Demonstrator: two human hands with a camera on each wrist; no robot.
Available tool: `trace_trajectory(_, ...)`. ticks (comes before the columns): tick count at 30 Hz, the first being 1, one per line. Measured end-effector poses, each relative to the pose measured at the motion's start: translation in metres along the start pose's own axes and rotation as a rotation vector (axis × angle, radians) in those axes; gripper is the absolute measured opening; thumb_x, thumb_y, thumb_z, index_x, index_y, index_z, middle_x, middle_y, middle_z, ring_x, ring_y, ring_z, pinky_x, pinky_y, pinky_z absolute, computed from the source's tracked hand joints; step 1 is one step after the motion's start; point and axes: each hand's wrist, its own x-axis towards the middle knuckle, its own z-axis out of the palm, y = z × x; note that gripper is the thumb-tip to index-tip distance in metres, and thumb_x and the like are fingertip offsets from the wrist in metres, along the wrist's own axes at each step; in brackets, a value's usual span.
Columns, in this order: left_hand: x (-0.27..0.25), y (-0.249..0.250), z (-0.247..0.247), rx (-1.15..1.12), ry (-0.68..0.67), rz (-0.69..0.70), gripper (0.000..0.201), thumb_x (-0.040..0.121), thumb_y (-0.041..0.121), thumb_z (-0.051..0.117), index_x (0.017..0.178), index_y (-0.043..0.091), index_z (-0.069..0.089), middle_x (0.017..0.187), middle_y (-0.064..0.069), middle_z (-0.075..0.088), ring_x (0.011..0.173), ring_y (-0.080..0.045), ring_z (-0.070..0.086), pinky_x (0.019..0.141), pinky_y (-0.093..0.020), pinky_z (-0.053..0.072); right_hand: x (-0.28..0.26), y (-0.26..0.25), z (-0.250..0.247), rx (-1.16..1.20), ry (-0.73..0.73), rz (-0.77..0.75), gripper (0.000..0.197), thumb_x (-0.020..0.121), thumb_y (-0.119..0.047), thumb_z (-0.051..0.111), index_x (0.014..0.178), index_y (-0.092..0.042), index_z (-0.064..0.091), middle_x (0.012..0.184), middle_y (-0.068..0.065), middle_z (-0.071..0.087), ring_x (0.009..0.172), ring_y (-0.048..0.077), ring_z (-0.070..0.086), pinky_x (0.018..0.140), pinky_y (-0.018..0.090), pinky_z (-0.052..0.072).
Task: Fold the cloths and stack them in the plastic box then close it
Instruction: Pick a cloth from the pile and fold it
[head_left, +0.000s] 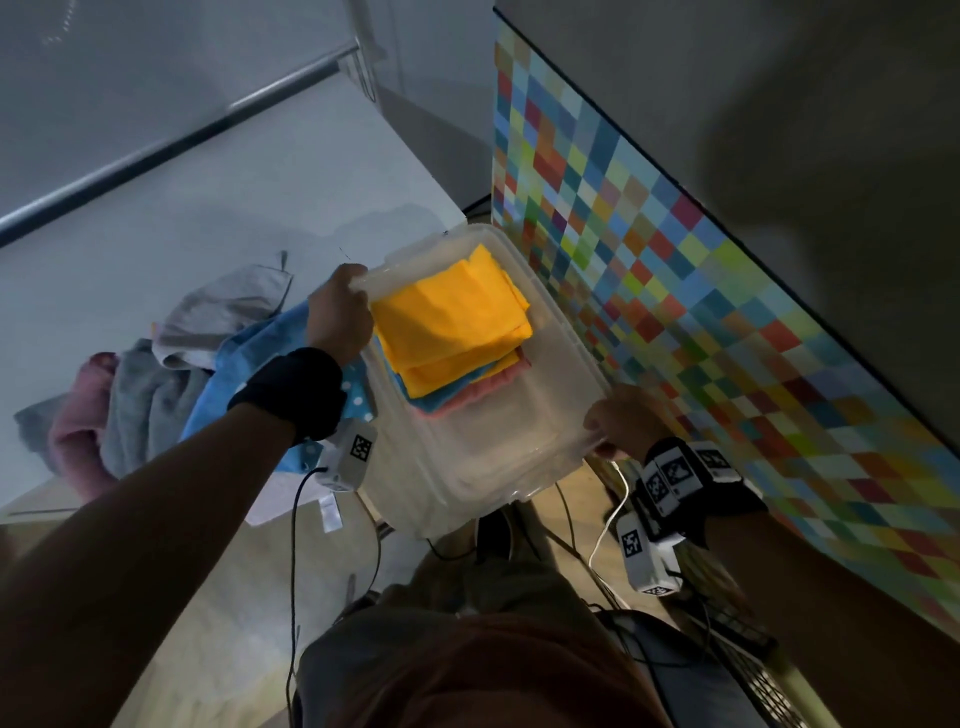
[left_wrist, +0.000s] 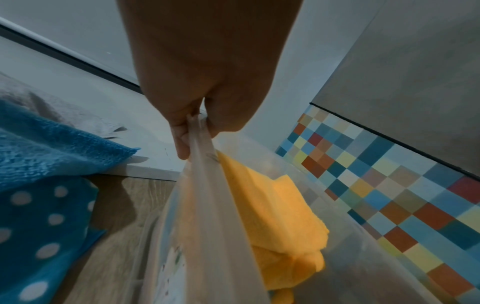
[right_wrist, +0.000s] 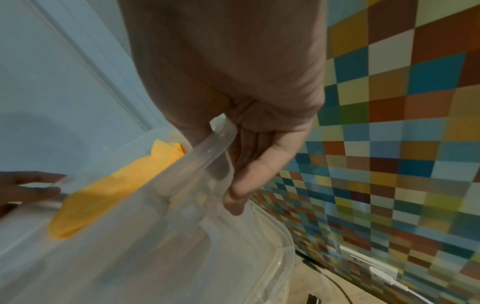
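From the head camera, the left hand (head_left: 340, 312) holds one edge of the plastic box (head_left: 524, 467), and the right hand (head_left: 621, 421) holds the edge on the other side, so each grip is closed on the box. Between the two grips sits a folded pile, with a yellow cloth (head_left: 452, 317) on top and blue and pink ones peeking out under it. Part of the job looks done. But out past the left grip, a heap of loose cloths (head_left: 150, 379) lies on the white counter (head_left: 156, 218), not folded, so I think a lot is left. I cannot tell whether a clear lid is on the box or not, because the plastic is see-through. From the left wrist camera, the left hand's fingers (left_wrist: 182, 142) pinch the thin clear rim tight. The yellow cloth lies just inside the grip, and a blue spotty cloth (left_wrist: 46, 226) hangs just outside it. The box bottom is cut off here. From the right wrist camera, the right hand's fingers (right_wrist: 249, 179) curl round the clear rim. The picture is blurry, and the pile is partly hidden behind cloudy plastic. The colored tile wall (right_wrist: 389, 144) is close behind this grip.
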Motion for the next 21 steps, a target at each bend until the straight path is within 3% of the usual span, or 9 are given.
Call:
trace_trajectory(3, 0.001, 0.0, 0.006, -0.048, 0.018, 0.016, 0.038, 0.092, 0.005, 0.051, 0.129, 0.008, 0.054, 0.115, -0.02, 0.064, 0.105, -0.031, 0.06, 0.082, -0.026, 0.041, 0.002, 0.007, 0.004, -0.136, -0.047, -0.035, 0.022, 0.091, -0.003, 0.056, 0.11, 0.008, 0.059, 0.078, 0.011, 0.058, 0.052, 0.018, 0.059, 0.046, 0.025, 0.051)
trace_trajectory(5, 0.0, -0.001, 0.009, -0.08, 0.021, 0.021, 0.039, 0.09, 0.007, 0.054, 0.129, 0.008, 0.053, 0.113, -0.018, 0.065, 0.103, -0.03, 0.061, 0.076, -0.023, 0.038, 0.001, 0.011, 0.008, -0.168, -0.073, -0.029, 0.029, 0.09, -0.005, 0.057, 0.116, 0.007, 0.053, 0.079, 0.016, 0.058, 0.042, 0.019, 0.056, 0.037, 0.02, 0.043)
trace_trajectory(7, 0.001, -0.003, 0.012, -0.084, 0.022, 0.029, 0.042, 0.088, 0.008, 0.057, 0.129, 0.009, 0.053, 0.112, -0.017, 0.065, 0.102, -0.03, 0.061, 0.076, -0.023, 0.039, -0.001, 0.013, 0.011, -0.213, -0.025, -0.061, 0.03, 0.09, -0.01, 0.056, 0.117, -0.002, 0.047, 0.084, 0.018, 0.059, 0.048, 0.023, 0.055, 0.036, 0.019, 0.039)
trace_trajectory(8, 0.002, -0.003, 0.012, -0.078, 0.016, 0.03, 0.043, 0.087, 0.008, 0.057, 0.13, 0.01, 0.052, 0.112, -0.017, 0.065, 0.102, -0.031, 0.061, 0.077, -0.024, 0.04, -0.001, 0.012, 0.013, -0.237, -0.001, -0.091, 0.034, 0.09, -0.013, 0.057, 0.122, -0.006, 0.046, 0.093, 0.018, 0.06, 0.058, 0.026, 0.058, 0.039, 0.02, 0.042)
trace_trajectory(10, 0.004, -0.003, 0.012, -0.072, 0.0, 0.03, 0.047, 0.086, 0.009, 0.059, 0.132, 0.008, 0.049, 0.116, -0.018, 0.064, 0.105, -0.031, 0.061, 0.079, -0.024, 0.04, 0.0, 0.01, 0.014, -0.316, 0.045, -0.176, 0.053, 0.092, -0.024, 0.059, 0.14, -0.011, 0.039, 0.124, 0.017, 0.055, 0.099, 0.035, 0.061, 0.069, 0.026, 0.049)
trace_trajectory(11, 0.006, -0.004, 0.012, -0.072, -0.004, 0.034, 0.049, 0.087, 0.011, 0.061, 0.133, 0.007, 0.048, 0.118, -0.018, 0.063, 0.106, -0.031, 0.061, 0.081, -0.024, 0.04, 0.002, 0.008, 0.016, -0.346, 0.088, -0.225, 0.066, 0.092, -0.031, 0.06, 0.148, -0.013, 0.03, 0.139, 0.015, 0.047, 0.12, 0.036, 0.052, 0.087, 0.032, 0.045)
trace_trajectory(13, 0.006, -0.006, 0.011, -0.088, -0.008, 0.051, 0.052, 0.088, 0.02, 0.063, 0.135, 0.005, 0.046, 0.119, -0.02, 0.062, 0.108, -0.031, 0.06, 0.086, -0.028, 0.043, 0.003, 0.003, 0.02, -0.376, 0.224, -0.328, 0.084, 0.087, -0.041, 0.064, 0.153, -0.019, 0.017, 0.152, 0.013, 0.032, 0.136, 0.037, 0.035, 0.107, 0.046, 0.035)
trace_trajectory(17, 0.007, -0.017, 0.003, -0.077, 0.01, 0.044, 0.051, 0.094, 0.035, 0.058, 0.135, 0.008, 0.047, 0.123, -0.02, 0.059, 0.111, -0.03, 0.058, 0.092, -0.032, 0.042, -0.004, -0.019, 0.031, -0.525, 0.493, -0.548, 0.074, 0.076, -0.043, 0.067, 0.14, -0.025, 0.035, 0.139, 0.011, 0.036, 0.127, 0.036, 0.035, 0.102, 0.05, 0.037)
trace_trajectory(21, 0.005, -0.035, -0.011, -0.015, 0.01, 0.042, 0.045, 0.093, 0.033, 0.058, 0.129, 0.008, 0.053, 0.121, -0.018, 0.06, 0.112, -0.029, 0.058, 0.095, -0.031, 0.041, -0.012, -0.039, 0.05, -0.53, 0.543, -0.755, 0.05, 0.07, -0.033, 0.066, 0.118, -0.028, 0.051, 0.123, 0.006, 0.043, 0.118, 0.031, 0.039, 0.097, 0.046, 0.039)
